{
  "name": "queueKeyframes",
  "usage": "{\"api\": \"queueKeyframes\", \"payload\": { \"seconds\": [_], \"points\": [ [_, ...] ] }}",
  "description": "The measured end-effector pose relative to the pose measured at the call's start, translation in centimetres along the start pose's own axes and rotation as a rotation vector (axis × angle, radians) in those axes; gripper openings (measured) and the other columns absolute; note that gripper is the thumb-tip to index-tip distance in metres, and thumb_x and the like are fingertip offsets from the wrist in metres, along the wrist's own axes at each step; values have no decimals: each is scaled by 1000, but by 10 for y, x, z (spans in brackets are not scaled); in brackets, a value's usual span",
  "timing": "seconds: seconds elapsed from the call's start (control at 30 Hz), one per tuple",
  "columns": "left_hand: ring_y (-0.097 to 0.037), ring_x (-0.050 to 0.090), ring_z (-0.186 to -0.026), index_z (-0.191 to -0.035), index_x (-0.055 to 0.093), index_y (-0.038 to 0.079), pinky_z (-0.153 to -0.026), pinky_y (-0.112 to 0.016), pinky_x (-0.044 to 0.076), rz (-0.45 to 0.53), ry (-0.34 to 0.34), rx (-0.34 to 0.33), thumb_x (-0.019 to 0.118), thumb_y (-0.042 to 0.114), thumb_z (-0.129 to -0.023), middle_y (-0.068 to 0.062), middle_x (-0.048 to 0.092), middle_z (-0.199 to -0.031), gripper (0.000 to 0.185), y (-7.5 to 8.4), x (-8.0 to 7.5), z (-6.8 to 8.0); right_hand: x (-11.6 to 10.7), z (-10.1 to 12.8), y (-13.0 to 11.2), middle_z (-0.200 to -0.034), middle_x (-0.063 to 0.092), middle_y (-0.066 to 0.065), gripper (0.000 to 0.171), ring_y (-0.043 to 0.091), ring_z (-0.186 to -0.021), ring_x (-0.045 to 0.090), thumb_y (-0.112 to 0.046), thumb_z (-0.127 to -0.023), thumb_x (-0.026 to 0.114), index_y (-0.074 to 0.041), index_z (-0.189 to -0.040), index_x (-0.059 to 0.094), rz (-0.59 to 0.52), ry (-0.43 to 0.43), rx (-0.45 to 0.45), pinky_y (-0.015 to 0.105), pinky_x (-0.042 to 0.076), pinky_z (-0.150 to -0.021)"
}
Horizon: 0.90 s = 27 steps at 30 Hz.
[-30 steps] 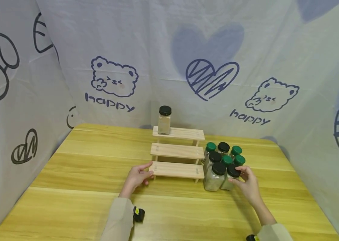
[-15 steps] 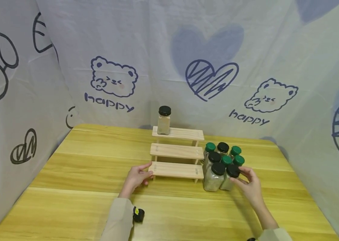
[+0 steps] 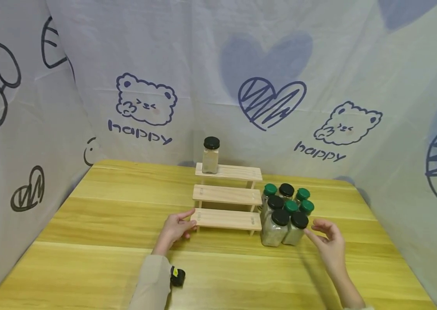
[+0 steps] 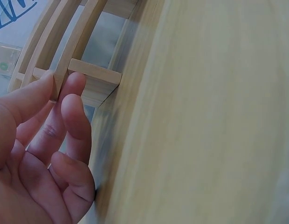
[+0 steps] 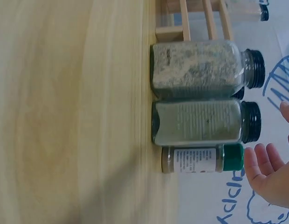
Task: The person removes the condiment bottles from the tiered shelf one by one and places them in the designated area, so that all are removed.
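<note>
My left hand [image 3: 173, 232] pinches the left end of the lowest board of a three-step wooden display rack [image 3: 226, 219]. In the left wrist view the thumb [image 4: 32, 95] lies over the board's edge, with fingers curled beneath it. Just right of the front black-lidded jar [image 3: 295, 230], my right hand [image 3: 330, 245] holds nothing, its fingers loosely bent. The right wrist view shows that jar [image 5: 198, 122] standing clear of the fingers. Beside it stands another black-lidded spice jar [image 3: 274, 230] with speckled contents.
A black-lidded jar [image 3: 210, 157] stands at the left of the rack's top step. Behind the front jars, several green-lidded jars [image 3: 303, 194] and other black-lidded ones cluster against the rack's right side. A printed cloth [image 3: 210, 64] hangs behind the wooden table [image 3: 117, 206].
My right hand has let go of the front black-lidded jar's lid and drawn off to the right. The jar stays in place. My left hand keeps its grip on the rack.
</note>
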<state>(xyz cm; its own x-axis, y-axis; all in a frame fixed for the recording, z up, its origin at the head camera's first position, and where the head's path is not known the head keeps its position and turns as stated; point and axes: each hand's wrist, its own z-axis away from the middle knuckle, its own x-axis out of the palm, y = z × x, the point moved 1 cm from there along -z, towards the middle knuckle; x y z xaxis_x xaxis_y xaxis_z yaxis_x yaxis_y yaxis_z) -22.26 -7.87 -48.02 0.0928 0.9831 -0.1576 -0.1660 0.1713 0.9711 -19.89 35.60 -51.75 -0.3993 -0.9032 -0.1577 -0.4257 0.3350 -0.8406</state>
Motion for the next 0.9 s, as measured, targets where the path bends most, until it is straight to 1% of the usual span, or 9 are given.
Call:
{"api": "queueKeyframes", "payload": {
  "seconds": [0.07, 0.13, 0.17, 0.23, 0.37, 0.4, 0.47, 0.67, 0.9],
  "points": [
    [-10, 47, -37, -127, 51, 11, -34, -18, 24, -1, 3, -3, 62, 9, -84, -12, 67, -77, 44, 0, 0, 0, 1, 3, -3, -103, 55, 21, 38, 19, -89, 57, 3, -70, 73, -1, -104, 57, -13, 1, 7, 21, 49, -66],
    [-10, 46, -38, -127, 51, 11, -35, -18, 24, 0, 6, -8, 62, 9, -84, -12, 67, -77, 44, 1, -1, 1, 3, 5, -7, -102, 57, 18, 37, 20, -89, 57, 2, -70, 73, -3, -103, 58, -44, -2, -9, 22, 49, -66],
    [-10, 46, -38, -127, 51, 11, -34, -18, 24, -1, 6, -9, 62, 9, -84, -11, 67, -77, 44, 2, -1, 1, 7, 7, -26, -100, 57, 18, 35, 20, -87, 58, 6, -71, 72, 1, -102, 57, -65, 8, 18, 22, 49, -66],
    [-10, 46, -38, -127, 52, 11, -35, -18, 25, 0, 8, -13, 62, 9, -84, -11, 67, -77, 44, 2, -1, 1, 10, 9, -28, -100, 58, 19, 35, 22, -87, 58, 8, -70, 71, 2, -102, 57, -121, 7, 33, 24, 49, -66],
    [-9, 46, -37, -127, 51, 11, -36, -18, 28, 6, 5, -17, 61, 8, -84, -12, 67, -78, 44, 3, -1, 2, 15, 12, -28, -101, 58, 22, 36, 28, -87, 58, 11, -70, 70, 5, -103, 56, -207, -12, 98, 29, 50, -68],
    [-9, 45, -37, -127, 51, 10, -36, -18, 29, 7, 5, -17, 61, 8, -84, -13, 67, -78, 43, 4, -1, 3, 14, 12, -11, -103, 58, 22, 37, 30, -88, 58, 8, -70, 71, 3, -104, 57, -229, -32, 78, 30, 50, -68],
    [-9, 45, -36, -127, 51, 10, -36, -19, 29, 6, 4, -19, 61, 8, -85, -13, 67, -78, 43, 4, 0, 3, 17, 14, -12, -102, 57, 24, 37, 30, -87, 58, 10, -71, 70, 5, -105, 56, -254, -58, 66, 29, 50, -69],
    [-9, 45, -37, -127, 51, 10, -37, -19, 32, 2, 5, -18, 61, 7, -85, -13, 67, -78, 43, 5, 0, 4, 30, 18, -20, -101, 56, 27, 36, 29, -88, 58, 14, -71, 67, 11, -104, 54, -302, -126, 18, 28, 50, -71],
    [-9, 46, -37, -127, 51, 10, -36, -18, 30, 6, 2, -23, 61, 8, -84, -13, 67, -78, 44, 5, 0, 3, 46, 24, -27, -103, 56, 25, 34, 31, -90, 57, 9, -73, 68, 6, -105, 55, -286, -174, 45, 30, 50, -70]
  ]
}}
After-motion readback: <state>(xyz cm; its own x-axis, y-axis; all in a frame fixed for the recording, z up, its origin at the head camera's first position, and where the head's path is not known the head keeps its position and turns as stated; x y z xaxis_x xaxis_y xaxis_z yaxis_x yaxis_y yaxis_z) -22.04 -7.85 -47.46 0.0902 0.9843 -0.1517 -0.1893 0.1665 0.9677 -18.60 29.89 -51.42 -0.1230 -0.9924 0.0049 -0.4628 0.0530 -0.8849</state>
